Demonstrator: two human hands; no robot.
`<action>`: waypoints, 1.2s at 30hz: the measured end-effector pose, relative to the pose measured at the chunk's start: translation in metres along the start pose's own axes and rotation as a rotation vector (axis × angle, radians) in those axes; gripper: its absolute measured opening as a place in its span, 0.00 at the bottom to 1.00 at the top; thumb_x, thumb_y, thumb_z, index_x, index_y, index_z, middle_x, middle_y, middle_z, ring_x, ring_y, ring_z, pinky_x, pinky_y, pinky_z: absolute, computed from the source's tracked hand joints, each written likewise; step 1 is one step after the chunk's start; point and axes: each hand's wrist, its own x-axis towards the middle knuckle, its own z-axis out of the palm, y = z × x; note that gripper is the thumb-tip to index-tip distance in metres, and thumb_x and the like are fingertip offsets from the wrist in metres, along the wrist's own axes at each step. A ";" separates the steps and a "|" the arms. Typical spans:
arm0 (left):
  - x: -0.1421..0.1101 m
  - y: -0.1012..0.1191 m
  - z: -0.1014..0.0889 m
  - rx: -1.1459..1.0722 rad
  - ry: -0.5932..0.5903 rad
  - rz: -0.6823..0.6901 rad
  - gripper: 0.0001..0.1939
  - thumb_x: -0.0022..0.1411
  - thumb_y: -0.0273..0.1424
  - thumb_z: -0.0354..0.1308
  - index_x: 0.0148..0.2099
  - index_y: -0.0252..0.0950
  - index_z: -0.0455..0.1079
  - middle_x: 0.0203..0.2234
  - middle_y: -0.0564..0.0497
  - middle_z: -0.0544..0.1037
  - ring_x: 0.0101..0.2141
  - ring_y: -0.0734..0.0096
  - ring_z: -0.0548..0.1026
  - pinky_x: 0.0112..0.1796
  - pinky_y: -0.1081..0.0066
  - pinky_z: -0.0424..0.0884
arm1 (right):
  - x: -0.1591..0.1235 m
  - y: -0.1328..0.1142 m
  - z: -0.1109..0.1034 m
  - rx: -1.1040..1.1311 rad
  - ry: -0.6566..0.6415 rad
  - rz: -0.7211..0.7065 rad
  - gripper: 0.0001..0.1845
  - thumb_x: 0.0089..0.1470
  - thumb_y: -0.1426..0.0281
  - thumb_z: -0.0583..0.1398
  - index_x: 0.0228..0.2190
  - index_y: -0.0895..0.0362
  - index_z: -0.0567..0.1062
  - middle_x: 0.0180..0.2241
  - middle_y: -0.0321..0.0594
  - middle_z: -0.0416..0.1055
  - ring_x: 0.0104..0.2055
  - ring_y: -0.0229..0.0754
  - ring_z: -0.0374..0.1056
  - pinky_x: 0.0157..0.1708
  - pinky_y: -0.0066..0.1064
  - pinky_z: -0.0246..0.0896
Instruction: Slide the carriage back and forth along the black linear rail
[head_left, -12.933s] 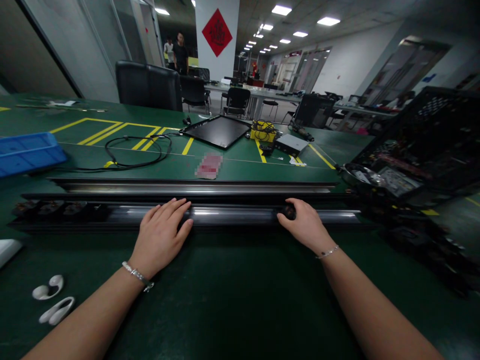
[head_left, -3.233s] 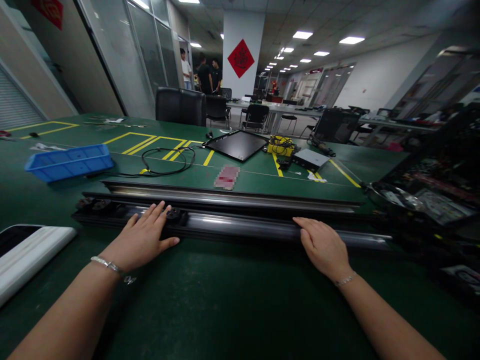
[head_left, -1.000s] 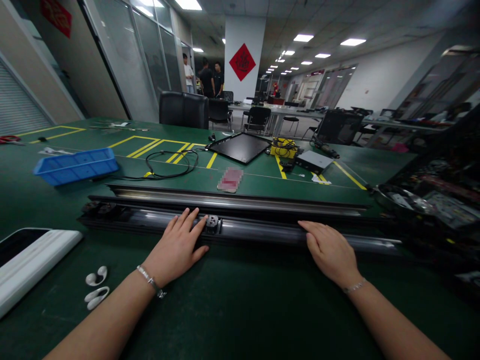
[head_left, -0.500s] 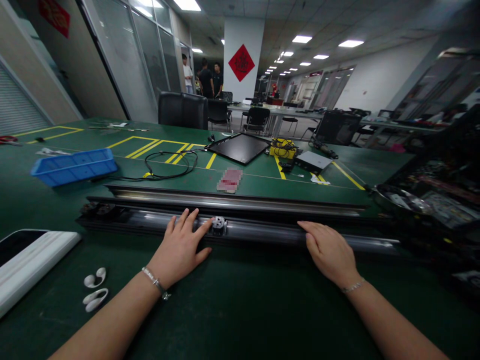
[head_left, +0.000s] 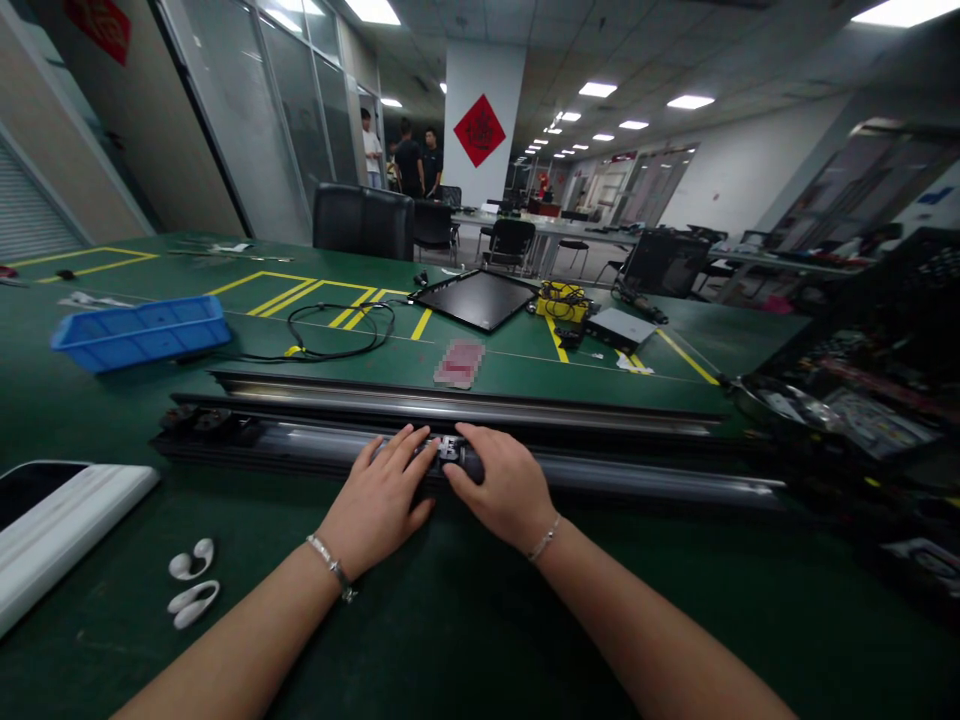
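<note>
A long dark metal rail (head_left: pixel 637 478) lies across the green table (head_left: pixel 465 620) in front of me. A small black slider block (head_left: pixel 448 449) sits on it near the middle. My left hand (head_left: pixel 386 492) lies flat on the rail, fingers stretched out, and their tips touch the block's left side. My right hand (head_left: pixel 501 482) is curled over the rail from the right, thumb and fingers closed on the block. A second rail (head_left: pixel 450 405) lies parallel just behind. More black blocks (head_left: pixel 206 420) sit at the near rail's left end.
A blue tray (head_left: pixel 142 330), a white flat device (head_left: pixel 67 520) and two white earpieces (head_left: pixel 191 580) are to the left. Behind the rails lie a black cable (head_left: pixel 337 325), a black panel (head_left: pixel 480 297) and a yellow box (head_left: pixel 562 298). A black crate (head_left: pixel 862 340) is on the right. People (head_left: pixel 405 150) stand far back.
My right hand has slid left along the rail from its resting spot and closed on the slider block. My left hand has pushed the block a little to the right.
</note>
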 end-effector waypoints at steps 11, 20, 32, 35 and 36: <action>0.001 0.001 0.000 -0.042 0.029 -0.025 0.29 0.56 0.34 0.53 0.60 0.37 0.57 0.60 0.44 0.62 0.60 0.56 0.57 0.58 0.53 0.54 | 0.009 -0.012 0.015 -0.045 0.003 0.043 0.14 0.53 0.65 0.55 0.41 0.56 0.72 0.40 0.42 0.74 0.43 0.43 0.67 0.45 0.35 0.58; 0.002 0.003 -0.002 -0.038 0.015 -0.039 0.28 0.57 0.34 0.52 0.60 0.37 0.58 0.60 0.45 0.62 0.60 0.57 0.57 0.58 0.53 0.54 | 0.009 -0.011 0.013 -0.096 0.015 0.088 0.12 0.50 0.67 0.55 0.38 0.56 0.71 0.35 0.40 0.73 0.38 0.43 0.66 0.41 0.34 0.57; 0.002 0.002 -0.001 -0.030 0.005 -0.037 0.29 0.56 0.33 0.53 0.61 0.36 0.56 0.60 0.44 0.61 0.61 0.58 0.57 0.58 0.54 0.53 | 0.009 -0.008 0.013 -0.121 0.013 0.089 0.11 0.52 0.65 0.55 0.37 0.55 0.70 0.34 0.39 0.73 0.37 0.43 0.65 0.38 0.34 0.55; 0.002 0.002 -0.001 -0.028 0.009 -0.035 0.30 0.56 0.33 0.53 0.61 0.36 0.56 0.60 0.44 0.62 0.60 0.58 0.57 0.58 0.54 0.54 | 0.010 -0.009 0.012 -0.122 0.007 0.104 0.10 0.52 0.65 0.55 0.36 0.55 0.70 0.34 0.38 0.73 0.37 0.43 0.65 0.38 0.34 0.54; 0.002 0.002 -0.001 -0.027 0.013 -0.035 0.29 0.56 0.33 0.53 0.61 0.36 0.56 0.60 0.44 0.62 0.60 0.58 0.57 0.57 0.54 0.54 | 0.010 -0.009 0.011 -0.123 0.004 0.108 0.09 0.52 0.66 0.55 0.36 0.55 0.70 0.33 0.38 0.73 0.37 0.42 0.65 0.38 0.33 0.54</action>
